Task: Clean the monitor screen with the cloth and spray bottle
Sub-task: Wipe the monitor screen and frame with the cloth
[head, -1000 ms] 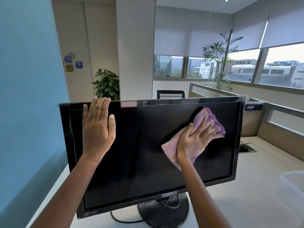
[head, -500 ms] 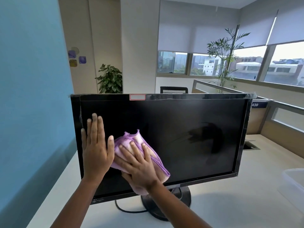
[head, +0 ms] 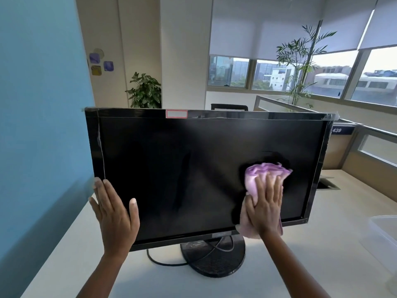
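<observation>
The monitor [head: 204, 173] is standing upright on its round base [head: 214, 259] on the desk [head: 300, 265], its long axis running left to right and its dark screen facing the person. The cloth [head: 264, 175] is lying bunched against the lower right of the screen, its long axis running up and down and leaning a little right at the top. Its lower end is hanging over the bottom bezel.

The right bezel is sitting near the cloth. To the cloth's left, bare screen is stretching across to the left hand [head: 116, 216]. A blue wall [head: 43, 125] is standing close beside the monitor's left edge. A clear bin [head: 384, 239] is sitting well apart at the desk's right edge, and a cable [head: 163, 262] is looping out beside the base.

The right hand [head: 266, 207] is pressing the cloth flat to the screen with straight, spread fingers, not clenching it. The purple folds are bulging out above the fingertips and a pink end is showing below the wrist. The left hand is lying flat on the screen's lower left corner, fingers straight and holding nothing, its fingertips reaching the left bezel.
</observation>
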`<state>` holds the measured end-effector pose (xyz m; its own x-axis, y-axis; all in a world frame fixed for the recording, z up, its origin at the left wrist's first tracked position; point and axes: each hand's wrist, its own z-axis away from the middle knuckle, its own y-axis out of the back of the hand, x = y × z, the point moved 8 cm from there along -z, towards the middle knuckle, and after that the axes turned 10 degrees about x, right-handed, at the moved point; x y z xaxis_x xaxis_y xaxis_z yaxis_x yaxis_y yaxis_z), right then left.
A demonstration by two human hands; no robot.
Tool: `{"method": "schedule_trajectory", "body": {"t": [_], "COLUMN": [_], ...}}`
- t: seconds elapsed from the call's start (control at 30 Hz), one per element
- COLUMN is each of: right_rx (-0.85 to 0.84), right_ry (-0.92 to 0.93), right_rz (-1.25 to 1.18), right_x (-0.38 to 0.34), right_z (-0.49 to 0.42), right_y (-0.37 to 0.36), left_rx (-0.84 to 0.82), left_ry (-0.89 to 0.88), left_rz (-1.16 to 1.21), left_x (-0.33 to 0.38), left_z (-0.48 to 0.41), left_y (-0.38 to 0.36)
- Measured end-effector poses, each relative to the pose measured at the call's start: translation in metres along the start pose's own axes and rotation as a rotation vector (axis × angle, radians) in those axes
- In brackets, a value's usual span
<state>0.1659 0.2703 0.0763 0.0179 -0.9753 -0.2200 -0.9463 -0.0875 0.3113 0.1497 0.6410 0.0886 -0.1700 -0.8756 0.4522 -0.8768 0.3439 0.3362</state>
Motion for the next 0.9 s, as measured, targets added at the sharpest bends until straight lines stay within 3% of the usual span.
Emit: {"method": "schedule_trajectory", "body": {"t": [0.23, 0.33, 0.53, 0.77, 0.9], "right_rx": [0.042, 0.102, 0.041, -0.107, -0.176], "right_ry": [-0.745, -0.954, -0.993, -0.870, -0.799], "right_rz": [-0.203, -0.254, -0.302, -0.361, -0.407], "right_x": [0.035, 0.025, -0.025, -0.106, -0.150], "right_z": [0.042, 0.063, 0.084, 0.113, 0.128], "right_y": [-0.005, -0.003, -0.003, -0.004, -0.002], "left_rx": [-0.019, -0.014, -0.029, -0.052, -0.045], "left_ry": [0.042, 0.089, 0.109, 0.148, 0.260], "left_rz": [0.074, 0.144, 0.228, 0.305, 0.387], "left_x": [-0.005, -0.009, -0.012, -0.014, -0.026], "left_z": [0.016, 0.023, 0.030, 0.030, 0.029], "left_y": [0.001, 0.003, 0.008, 0.014, 0.021]}}
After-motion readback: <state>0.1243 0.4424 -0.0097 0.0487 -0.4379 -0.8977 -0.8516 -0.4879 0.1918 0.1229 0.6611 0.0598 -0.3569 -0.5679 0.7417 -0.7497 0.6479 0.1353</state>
